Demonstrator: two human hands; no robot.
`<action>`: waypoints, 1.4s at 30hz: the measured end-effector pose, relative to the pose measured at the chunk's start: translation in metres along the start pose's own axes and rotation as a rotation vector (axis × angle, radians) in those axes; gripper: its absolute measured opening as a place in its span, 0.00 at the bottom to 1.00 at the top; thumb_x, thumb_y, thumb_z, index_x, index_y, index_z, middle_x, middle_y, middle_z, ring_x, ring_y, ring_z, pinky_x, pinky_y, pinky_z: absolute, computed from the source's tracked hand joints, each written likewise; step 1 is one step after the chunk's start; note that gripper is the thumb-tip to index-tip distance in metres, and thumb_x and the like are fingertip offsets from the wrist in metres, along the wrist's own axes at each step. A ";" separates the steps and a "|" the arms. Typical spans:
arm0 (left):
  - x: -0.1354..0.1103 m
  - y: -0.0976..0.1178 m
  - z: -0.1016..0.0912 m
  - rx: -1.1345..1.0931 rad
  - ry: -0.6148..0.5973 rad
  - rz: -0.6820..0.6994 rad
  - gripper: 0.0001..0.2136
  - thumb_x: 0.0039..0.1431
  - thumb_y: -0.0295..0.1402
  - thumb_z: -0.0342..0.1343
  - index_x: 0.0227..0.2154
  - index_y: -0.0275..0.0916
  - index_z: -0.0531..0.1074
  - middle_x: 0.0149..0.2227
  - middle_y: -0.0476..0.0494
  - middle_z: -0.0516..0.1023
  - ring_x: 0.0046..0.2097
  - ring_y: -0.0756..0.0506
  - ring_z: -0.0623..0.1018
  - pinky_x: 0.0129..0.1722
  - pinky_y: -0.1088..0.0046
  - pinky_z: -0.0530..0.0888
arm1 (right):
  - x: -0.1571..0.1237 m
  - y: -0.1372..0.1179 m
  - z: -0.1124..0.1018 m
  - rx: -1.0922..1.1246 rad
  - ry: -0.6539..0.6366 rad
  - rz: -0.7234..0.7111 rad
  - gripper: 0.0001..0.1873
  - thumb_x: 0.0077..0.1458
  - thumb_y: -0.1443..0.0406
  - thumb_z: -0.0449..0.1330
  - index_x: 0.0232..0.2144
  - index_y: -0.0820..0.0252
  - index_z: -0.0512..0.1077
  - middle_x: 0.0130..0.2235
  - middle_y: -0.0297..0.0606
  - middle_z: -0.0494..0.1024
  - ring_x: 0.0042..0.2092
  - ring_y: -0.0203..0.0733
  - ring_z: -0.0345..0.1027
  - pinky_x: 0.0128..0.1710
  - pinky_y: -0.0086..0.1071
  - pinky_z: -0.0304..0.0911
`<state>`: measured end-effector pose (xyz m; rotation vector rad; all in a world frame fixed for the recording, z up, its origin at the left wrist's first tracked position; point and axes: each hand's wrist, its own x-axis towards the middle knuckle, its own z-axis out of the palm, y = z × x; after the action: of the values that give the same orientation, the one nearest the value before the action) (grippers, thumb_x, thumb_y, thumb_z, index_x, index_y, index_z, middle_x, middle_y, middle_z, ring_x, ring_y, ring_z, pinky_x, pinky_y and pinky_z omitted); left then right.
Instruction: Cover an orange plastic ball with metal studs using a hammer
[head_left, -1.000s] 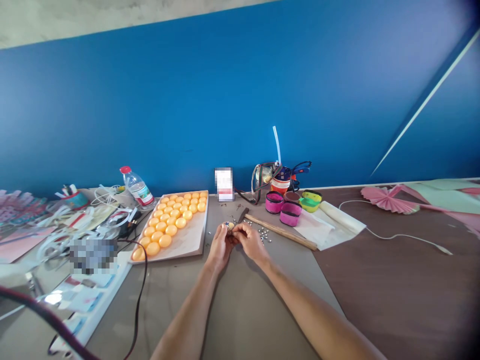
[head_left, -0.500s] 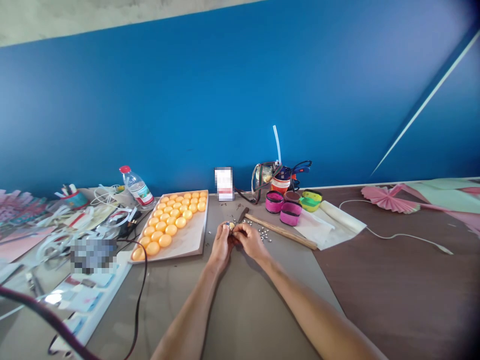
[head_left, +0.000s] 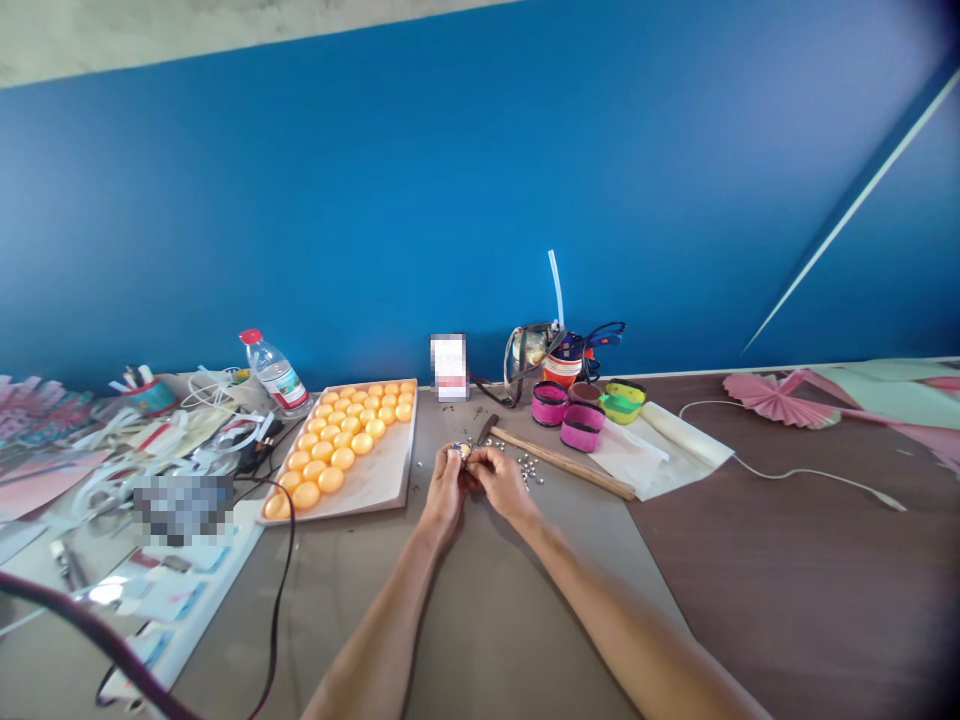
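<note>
Both hands meet over the grey mat, close to the middle of the view. My left hand is closed around a small roundish item with a pale and dark surface; its kind is too small to make out. Pinched fingers of my right hand touch the right side of that item. Whether they hold a separate piece is hidden. Small shiny metal bits lie scattered just right of the right hand. Behind them rests a hammer with a wooden handle, its dark head beyond my fingertips.
Left of my hands, a shallow tray holds many orange balls. A water bottle, cables and strips crowd the left. Pink and black bands, a green-yellow band and white paper sit at back right. A blue wall rises behind.
Almost nothing differs. Both hands stay in place around the small item, and the whole view has shifted very slightly.
</note>
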<state>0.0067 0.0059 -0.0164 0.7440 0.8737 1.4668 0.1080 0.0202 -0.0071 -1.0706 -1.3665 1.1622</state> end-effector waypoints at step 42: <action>0.005 0.014 -0.001 -0.194 -0.004 -0.157 0.17 0.54 0.48 0.51 0.27 0.37 0.63 0.25 0.46 0.72 0.23 0.50 0.70 0.27 0.73 0.68 | 0.013 0.014 -0.035 -0.825 0.305 -0.219 0.14 0.51 0.70 0.51 0.40 0.58 0.70 0.40 0.40 0.72 0.42 0.42 0.60 0.41 0.33 0.49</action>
<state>-0.0016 0.0103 -0.0054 0.5226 0.7565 1.3864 0.1415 0.0386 -0.0181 -1.5358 -1.6957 0.2232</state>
